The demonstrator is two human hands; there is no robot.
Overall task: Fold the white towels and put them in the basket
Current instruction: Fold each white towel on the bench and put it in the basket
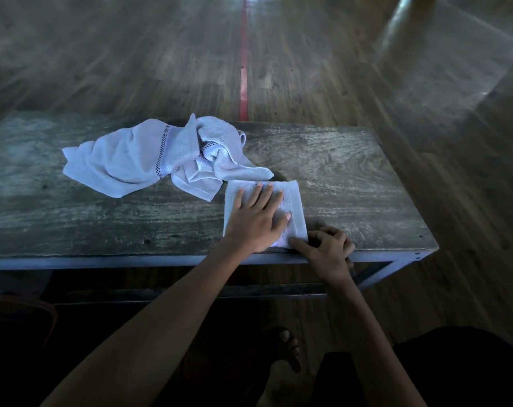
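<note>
Both hands are working on a folded towel at the near edge of a worn wooden table.

In the head view, the folded towel is lying just right of centre in the frame. The left hand is pressing flat on it, fingers straight and spread. The right hand is sitting at the towel's near right corner with fingers curled and thumb touching the cloth; whether it is pinching the corner I cannot tell. The two hands are lying close side by side. A crumpled heap of white towels is lying left of centre, one tip reaching the folded towel's far edge.
</note>
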